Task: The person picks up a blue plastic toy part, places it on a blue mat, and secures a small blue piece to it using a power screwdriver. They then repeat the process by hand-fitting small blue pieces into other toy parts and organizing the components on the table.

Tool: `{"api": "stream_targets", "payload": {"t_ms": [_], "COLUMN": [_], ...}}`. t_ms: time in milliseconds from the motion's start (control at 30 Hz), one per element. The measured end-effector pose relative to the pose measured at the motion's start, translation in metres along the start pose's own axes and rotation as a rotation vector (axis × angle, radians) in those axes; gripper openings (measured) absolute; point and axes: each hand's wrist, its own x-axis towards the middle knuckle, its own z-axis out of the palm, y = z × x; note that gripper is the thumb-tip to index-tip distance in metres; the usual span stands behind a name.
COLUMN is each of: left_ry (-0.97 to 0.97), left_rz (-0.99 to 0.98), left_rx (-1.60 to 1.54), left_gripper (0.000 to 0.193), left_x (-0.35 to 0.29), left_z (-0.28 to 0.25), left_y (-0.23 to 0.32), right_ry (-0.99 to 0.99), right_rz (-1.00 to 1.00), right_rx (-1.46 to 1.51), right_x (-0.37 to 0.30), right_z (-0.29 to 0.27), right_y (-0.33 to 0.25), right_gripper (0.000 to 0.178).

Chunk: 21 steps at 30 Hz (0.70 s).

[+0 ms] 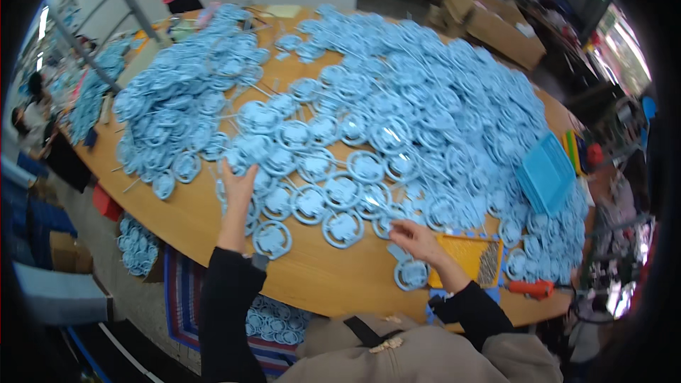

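Sorting is the step in hand: the left hand [237, 186] lies flat, fingers spread, on light-blue round plastic frame parts [333, 195] heaped across the wooden tabletop [191, 220]. The right hand [417, 239] pinches one part at the heap's near edge, beside a yellow tray [472, 255]. Judged next: lift that part free without dragging its neighbours.

a round wooden table [333, 280] carries heaps of light blue plastic rings [397, 113], a yellow tray [464, 255] and a blue tray [546, 174] near its right edge.
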Motion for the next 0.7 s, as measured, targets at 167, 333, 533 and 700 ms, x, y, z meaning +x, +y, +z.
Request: {"api": "stream_targets", "payload": {"t_ms": [167,333,533,700], "left_ry": [-0.620,-0.770,-0.800,-0.794], "left_rz": [-0.166,0.456,0.522,0.500], "left_rx": [-0.053,0.064,0.021,0.396], "left_gripper": [0.046,0.037,0.035,0.048], "left_x": [-0.104,-0.187,-0.208,-0.187], "left_z": [0.012,0.049,0.099,0.121], "left_y": [0.120,0.150,0.178,0.184], "right_ry": [0.383,0.431,0.352,0.479], "right_rz": [0.056,0.041,-0.069,-0.099], "right_rx": [-0.335,-0.612,-0.682,-0.832], "right_x": [-0.022,-0.009,0.004,0.015], "right_z": [-0.068,-0.069,-0.045,-0.048], "right_y": [0.031,0.020,0.027,0.038], "right_gripper": [0.035,0.028,0.026,0.021]}}
